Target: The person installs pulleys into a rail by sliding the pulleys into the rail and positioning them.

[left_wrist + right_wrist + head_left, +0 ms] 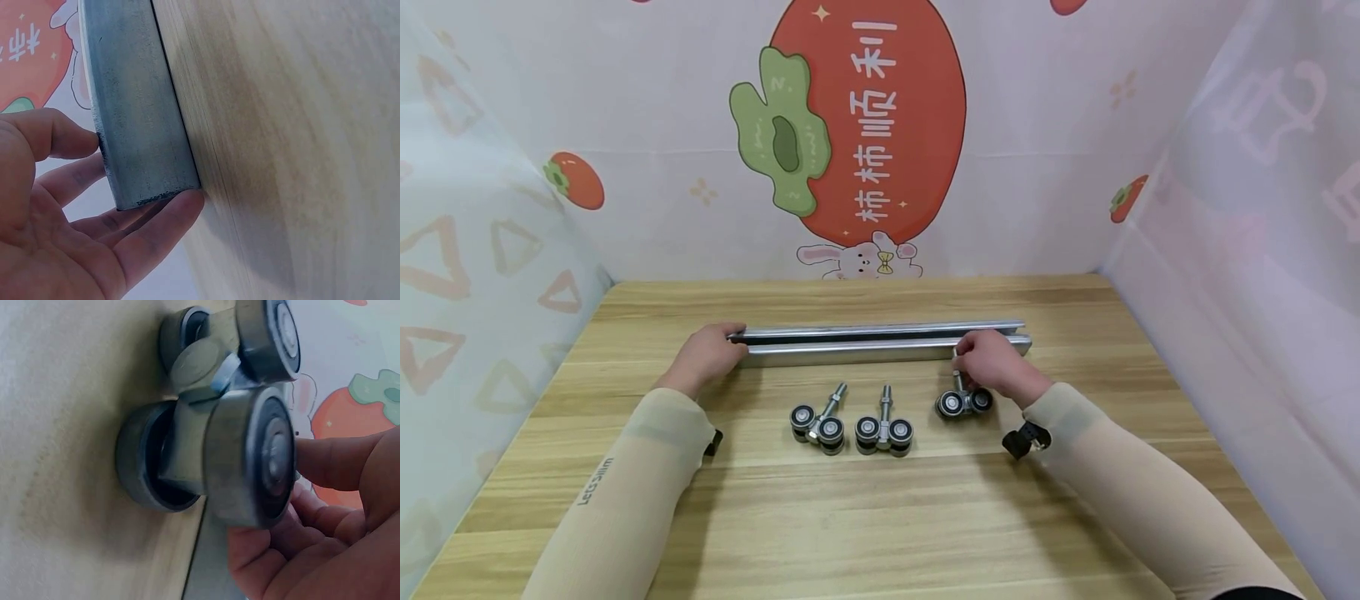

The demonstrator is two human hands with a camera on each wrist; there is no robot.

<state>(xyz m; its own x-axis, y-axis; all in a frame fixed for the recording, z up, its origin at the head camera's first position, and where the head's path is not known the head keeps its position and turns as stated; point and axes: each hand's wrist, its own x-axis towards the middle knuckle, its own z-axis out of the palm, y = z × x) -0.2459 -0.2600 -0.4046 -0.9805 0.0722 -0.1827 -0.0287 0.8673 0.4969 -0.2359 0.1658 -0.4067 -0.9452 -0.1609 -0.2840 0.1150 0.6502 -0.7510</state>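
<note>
A long silvery metal channel rail (pixel 842 356) lies across the table with its slotted side up. At its left end my left hand (pixel 703 358) grips it; in the left wrist view the thumb is on one edge of the rail (pixel 134 112) and the fingers curl round the end. My right hand (pixel 996 365) pinches the threaded bolt of a four-wheeled roller trolley (pixel 964 404) in front of the rail's right part. Close up in the right wrist view, the trolley's wheels (pixel 247 456) hide part of the fingers and the bolt.
Two more roller trolleys, one left (pixel 817 429) and one in the middle (pixel 883 432), lie in front of the rail with their bolts pointing away. A printed cloth backdrop (pixel 1037 167) rises behind the wooden table (pixel 880 525) and along both sides.
</note>
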